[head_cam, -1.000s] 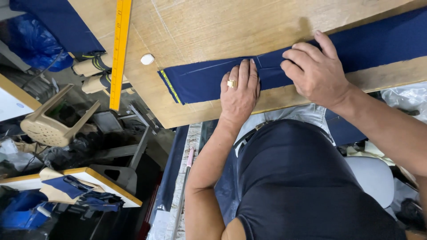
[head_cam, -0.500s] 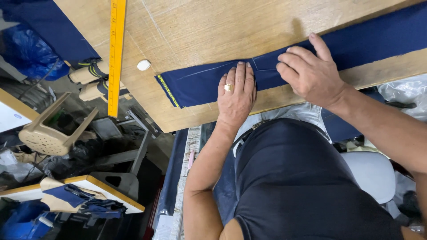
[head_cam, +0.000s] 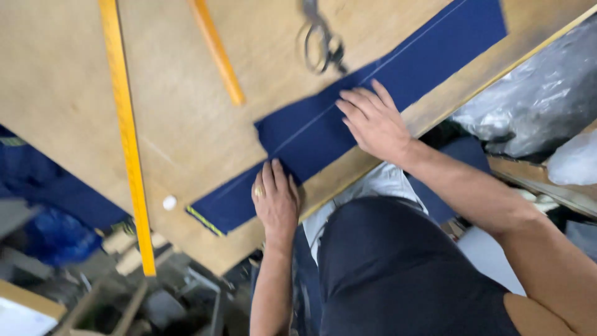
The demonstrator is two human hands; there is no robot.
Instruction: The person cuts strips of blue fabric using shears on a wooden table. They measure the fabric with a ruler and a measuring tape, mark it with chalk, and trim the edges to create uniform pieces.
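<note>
A long strip of navy blue cloth (head_cam: 373, 93) lies diagonally along the near edge of a wooden table (head_cam: 186, 112), with a pale chalk line running down its length. My left hand (head_cam: 275, 198), a ring on one finger, presses flat on the narrower lower part of the strip. My right hand (head_cam: 375, 122) lies flat on the wider part, fingers spread beside the chalk line. A yellow-striped hem (head_cam: 204, 221) shows at the strip's lower left end.
A long yellow ruler (head_cam: 127, 134) crosses the table on the left. A shorter orange stick (head_cam: 216, 51) and metal scissors (head_cam: 320, 38) lie farther up. A small white chalk piece (head_cam: 169, 202) sits near the ruler. Plastic-wrapped bundles (head_cam: 528, 99) are at the right.
The view has swung and moved closer, bringing the scissors and orange stick into sight. My hands have spread apart along the cloth, the right one sliding farther up the strip.
</note>
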